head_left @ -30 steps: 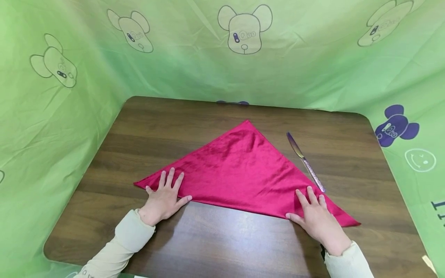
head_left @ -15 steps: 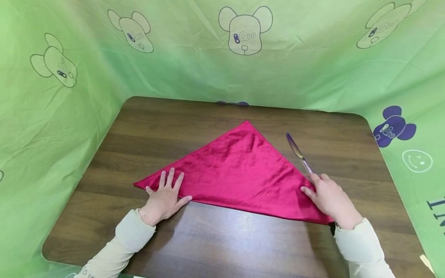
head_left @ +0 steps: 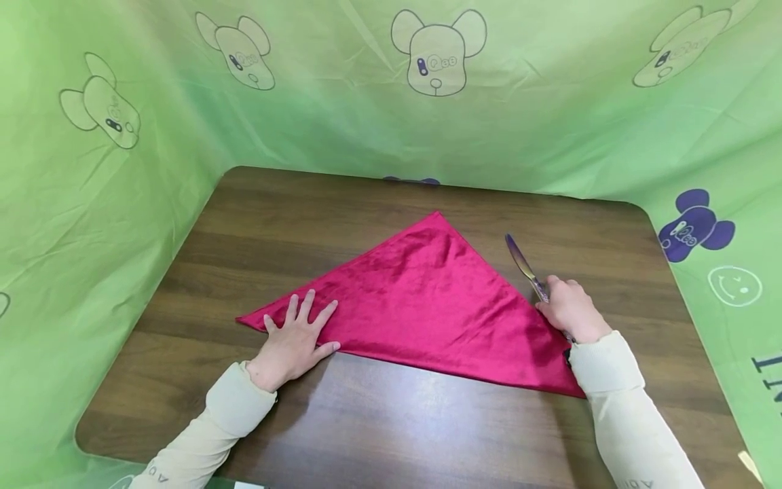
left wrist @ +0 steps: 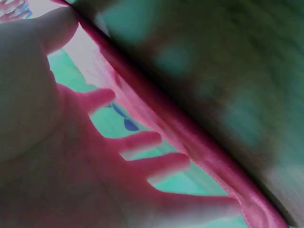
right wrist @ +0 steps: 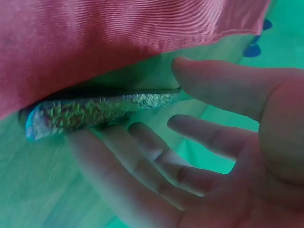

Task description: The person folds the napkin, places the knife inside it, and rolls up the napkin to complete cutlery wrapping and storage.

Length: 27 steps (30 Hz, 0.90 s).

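A dark pink cloth [head_left: 415,305], shaped as a triangle with its tip at the back, lies on the wooden table. My left hand [head_left: 290,346] rests on its left corner with fingers spread; the left wrist view has the cloth's edge [left wrist: 209,152] running past these fingers. Along the right slanting side lies a table knife [head_left: 519,257], blade away from me. Over its handle is my right hand [head_left: 573,311]. In the right wrist view the patterned handle [right wrist: 90,113] sits between thumb and loosely bent fingers, with the thumb apart from it. My right arm covers the cloth's right corner.
Green fabric [head_left: 342,122] printed with bear heads hangs behind and beside the table [head_left: 427,428]. Bare wood lies in front of the cloth and to the right of the knife. A small white item [head_left: 247,485] shows at the bottom edge.
My right hand has lifted off the cloth's right part and moved up and right to the knife's handle. The left hand stays on the cloth; knife and cloth lie as before.
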{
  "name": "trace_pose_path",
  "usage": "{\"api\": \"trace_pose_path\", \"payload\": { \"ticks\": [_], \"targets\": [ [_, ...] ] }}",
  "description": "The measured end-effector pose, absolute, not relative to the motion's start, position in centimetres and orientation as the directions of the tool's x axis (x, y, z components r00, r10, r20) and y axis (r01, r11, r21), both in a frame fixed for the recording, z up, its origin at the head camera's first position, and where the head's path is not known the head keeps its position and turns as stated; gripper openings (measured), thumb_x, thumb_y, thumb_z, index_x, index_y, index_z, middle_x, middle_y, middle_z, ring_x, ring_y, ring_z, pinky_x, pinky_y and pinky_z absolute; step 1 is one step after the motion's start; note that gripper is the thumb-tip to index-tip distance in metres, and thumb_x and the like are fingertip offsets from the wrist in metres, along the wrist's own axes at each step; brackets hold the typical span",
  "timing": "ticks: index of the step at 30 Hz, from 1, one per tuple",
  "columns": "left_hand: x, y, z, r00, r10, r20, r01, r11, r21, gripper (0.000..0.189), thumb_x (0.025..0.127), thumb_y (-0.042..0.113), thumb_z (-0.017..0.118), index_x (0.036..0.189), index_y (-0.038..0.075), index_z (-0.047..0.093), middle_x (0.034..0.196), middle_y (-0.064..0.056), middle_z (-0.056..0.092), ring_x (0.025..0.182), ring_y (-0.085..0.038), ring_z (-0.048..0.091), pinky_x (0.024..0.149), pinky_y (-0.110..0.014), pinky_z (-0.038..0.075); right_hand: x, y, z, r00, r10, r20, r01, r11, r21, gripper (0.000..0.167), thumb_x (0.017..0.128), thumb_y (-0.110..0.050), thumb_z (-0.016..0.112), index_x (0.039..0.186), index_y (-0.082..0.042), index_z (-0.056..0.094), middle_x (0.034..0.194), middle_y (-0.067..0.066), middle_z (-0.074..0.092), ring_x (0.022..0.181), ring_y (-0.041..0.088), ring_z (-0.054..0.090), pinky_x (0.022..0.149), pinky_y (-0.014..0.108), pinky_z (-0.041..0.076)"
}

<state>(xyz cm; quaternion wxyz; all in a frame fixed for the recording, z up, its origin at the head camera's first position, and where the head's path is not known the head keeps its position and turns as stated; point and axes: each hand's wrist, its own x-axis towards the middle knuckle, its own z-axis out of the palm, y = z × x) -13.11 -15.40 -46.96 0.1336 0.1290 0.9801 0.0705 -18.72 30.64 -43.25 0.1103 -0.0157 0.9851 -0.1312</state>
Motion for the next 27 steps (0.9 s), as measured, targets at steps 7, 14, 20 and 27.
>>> {"api": "trace_pose_path", "payload": {
  "ticks": [7,14,20,27],
  "targets": [
    [-13.37,-15.26,-46.75,-0.906,0.341,-0.251,0.291,0.932,0.214,0.066,0.092,0.045,0.059,0.151,0.029,0.032,0.159,-0.019,0.017,0.142,-0.052,0.021,0.089,-0.083,0.028,-19.47,30.64,-43.74,-0.974,-0.069,-0.214,-0.017,0.972,-0.235,0.029,0.073,-0.003,0.058,0.100,0.008,0.056,0.084,0.032,0.056,0.092,0.054,0.052,0.068,0.063,0.047],
    [-13.45,-15.37,-46.65,-0.902,0.345,-0.257,0.287,0.928,0.240,0.067,0.092,0.044,0.060,0.151,0.029,0.032,0.159,-0.020,0.017,0.142,-0.052,0.019,0.087,-0.083,0.028,-19.70,30.43,-43.71,-0.979,-0.060,-0.196,-0.015,0.974,-0.224,0.010,0.071,0.001,0.054,0.080,-0.001,0.058,0.076,0.026,0.056,0.080,0.048,0.055,0.060,0.059,0.046],
    [-13.46,-15.34,-46.62,-0.903,0.340,-0.262,0.273,0.926,0.260,0.070,0.091,0.044,0.061,0.152,0.028,0.029,0.159,-0.020,0.017,0.143,-0.052,0.018,0.087,-0.084,0.027,-19.58,30.33,-43.52,-0.977,-0.049,-0.208,-0.001,0.974,-0.225,0.007,0.071,0.001,0.054,0.075,-0.004,0.055,0.076,0.026,0.059,0.071,0.046,0.058,0.056,0.056,0.044],
    [-13.54,-15.29,-46.61,-0.909,0.321,-0.267,0.254,0.933,0.257,0.077,0.090,0.044,0.063,0.154,0.025,0.024,0.159,-0.019,0.018,0.143,-0.051,0.019,0.088,-0.083,0.027,-19.59,30.29,-43.33,-0.967,-0.059,-0.246,0.001,0.972,-0.236,0.008,0.071,0.002,0.056,0.076,-0.003,0.052,0.074,0.023,0.057,0.066,0.042,0.056,0.053,0.053,0.044]
  ]
}}
